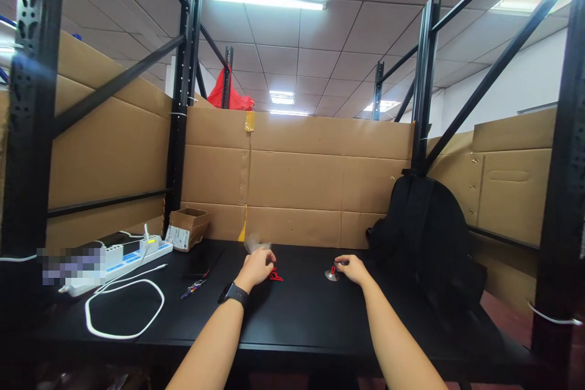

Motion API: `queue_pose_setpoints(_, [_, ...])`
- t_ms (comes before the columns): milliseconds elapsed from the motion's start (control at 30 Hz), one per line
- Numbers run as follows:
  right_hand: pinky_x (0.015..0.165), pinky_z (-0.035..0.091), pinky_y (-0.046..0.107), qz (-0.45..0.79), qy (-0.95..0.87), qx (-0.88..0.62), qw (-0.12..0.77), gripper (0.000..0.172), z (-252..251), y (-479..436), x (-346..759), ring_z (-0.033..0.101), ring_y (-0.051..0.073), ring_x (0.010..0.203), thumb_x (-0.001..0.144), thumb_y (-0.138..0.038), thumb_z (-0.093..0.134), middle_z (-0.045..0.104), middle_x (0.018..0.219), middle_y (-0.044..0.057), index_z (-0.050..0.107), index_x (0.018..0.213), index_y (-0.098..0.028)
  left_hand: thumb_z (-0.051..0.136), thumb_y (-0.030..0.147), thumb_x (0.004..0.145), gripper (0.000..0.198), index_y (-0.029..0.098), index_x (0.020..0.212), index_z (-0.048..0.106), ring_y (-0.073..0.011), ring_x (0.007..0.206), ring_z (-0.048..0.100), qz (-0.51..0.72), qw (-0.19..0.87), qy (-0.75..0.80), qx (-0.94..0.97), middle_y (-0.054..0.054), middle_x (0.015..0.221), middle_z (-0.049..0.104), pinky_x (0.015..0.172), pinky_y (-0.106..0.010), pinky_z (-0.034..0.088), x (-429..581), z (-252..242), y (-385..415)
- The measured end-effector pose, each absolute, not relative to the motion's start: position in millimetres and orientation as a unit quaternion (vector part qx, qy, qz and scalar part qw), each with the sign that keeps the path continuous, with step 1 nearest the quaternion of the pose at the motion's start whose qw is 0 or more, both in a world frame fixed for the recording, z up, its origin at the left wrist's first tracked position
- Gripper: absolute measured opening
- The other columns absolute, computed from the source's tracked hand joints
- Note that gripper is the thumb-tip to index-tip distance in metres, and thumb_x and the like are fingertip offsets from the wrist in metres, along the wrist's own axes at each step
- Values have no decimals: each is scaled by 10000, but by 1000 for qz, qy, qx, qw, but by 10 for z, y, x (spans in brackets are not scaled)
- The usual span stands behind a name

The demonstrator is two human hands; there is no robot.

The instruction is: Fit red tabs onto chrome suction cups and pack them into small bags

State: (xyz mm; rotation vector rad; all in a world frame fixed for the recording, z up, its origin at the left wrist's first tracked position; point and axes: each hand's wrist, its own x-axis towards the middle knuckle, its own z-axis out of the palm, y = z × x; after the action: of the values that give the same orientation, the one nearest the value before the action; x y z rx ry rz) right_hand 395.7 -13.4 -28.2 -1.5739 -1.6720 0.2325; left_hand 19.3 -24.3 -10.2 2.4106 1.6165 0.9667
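Note:
My left hand (256,267), with a dark watch on its wrist, is closed over a bundle of red cord (275,275) that shows beside its fingertips. A crumpled clear plastic bag (251,245) is just behind this hand. To the right, my right hand (353,269) pinches a small shiny round piece with a bit of red on it; its fingers partly hide the piece. Below it, a silvery, shallow disc (332,276) touches the black tabletop (297,317). The exact kind of these round pieces is too small to make out.
A white power strip (137,259) and looped white cable (125,337) lie on the left, near a small keyring-like item (194,288). Behind is an open cardboard box (188,228). A black backpack (425,237) stands right. Cardboard panels (297,180) and black posts (180,91) enclose the table.

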Motion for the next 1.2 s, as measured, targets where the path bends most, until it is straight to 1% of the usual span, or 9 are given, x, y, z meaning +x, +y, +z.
queue_pose_setpoints(233, [804, 489, 294, 56, -650, -642, 403, 368, -281, -134, 3950, 695, 231, 884, 585, -181, 795, 755, 956, 85, 771, 952, -190, 618, 149, 795, 168, 217, 917, 711, -198, 983, 627, 339, 40, 499, 797, -43, 999, 671, 833, -280, 426, 231, -111, -238])
queue_pose_setpoints(300, [766, 478, 290, 50, -649, -647, 397, 315, -283, -128, 3941, 684, 226, 841, 597, -227, 810, 747, 902, 82, 765, 906, -183, 620, 150, 795, 172, 215, 929, 706, -197, 980, 622, 346, 39, 494, 797, -47, 1015, 661, 831, -279, 428, 242, -113, -240])
queue_pose_setpoints(433, [692, 459, 264, 48, -653, -650, 386, 141, -285, -120, 3918, 673, 195, 760, 715, -276, 742, 742, 801, 58, 747, 826, -189, 619, 152, 793, 177, 211, 940, 699, -191, 971, 613, 357, 41, 486, 797, -50, 1024, 647, 832, -276, 431, 256, -115, -237])
queue_pose_setpoints(533, [682, 461, 257, 44, -649, -657, 382, 118, -279, -130, 3904, 679, 192, 764, 733, -264, 727, 753, 815, 56, 743, 828, -196, 617, 141, 783, 182, 207, 933, 698, -188, 949, 611, 359, 43, 482, 798, -46, 994, 641, 825, -275, 432, 265, -115, -236])
queue_pose_setpoints(700, [732, 476, 245, 42, -651, -669, 357, 136, -245, -161, 3890, 705, 198, 853, 738, -255, 736, 773, 890, 68, 754, 858, -195, 613, 135, 780, 186, 207, 930, 696, -189, 965, 608, 364, 46, 479, 797, -44, 991, 640, 815, -271, 432, 275, -114, -246])
queue_pose_setpoints(867, [791, 466, 276, 33, -653, -690, 311, 171, -189, -190, 3847, 693, 220, 951, 807, -281, 666, 764, 979, 90, 760, 923, -197, 618, 131, 774, 185, 209, 923, 696, -191, 974, 606, 366, 47, 479, 797, -42, 991, 644, 828, -276, 435, 275, -116, -251])
queue_pose_setpoints(1000, [911, 407, 392, 16, -665, -692, 280, 299, -130, -245, 3727, 562, 280, 1216, 868, -194, 518, 669, 1278, 72, 754, 1030, -280, 613, 132, 780, 186, 206, 928, 697, -191, 969, 607, 368, 46, 476, 797, -44, 993, 641, 838, -282, 439, 271, -114, -252])
queue_pose_setpoints(1100, [978, 337, 434, 25, -700, -668, 251, 358, -110, -296, 3606, 499, 266, 1281, 778, -91, 557, 626, 1355, -12, 770, 932, -335, 614, 126, 776, 189, 207, 925, 698, -190, 967, 609, 371, 48, 475, 797, -44, 995, 640, 833, -281, 443, 274, -116, -251])
queue_pose_setpoints(1200, [982, 314, 445, 38, -724, -650, 229, 270, -114, -335, 3519, 552, 258, 1201, 689, -59, 640, 692, 1239, -11, 764, 777, -282, 616, 121, 776, 186, 205, 921, 697, -190, 971, 608, 376, 49, 470, 797, -43, 989, 639, 841, -283, 446, 281, -121, -247])
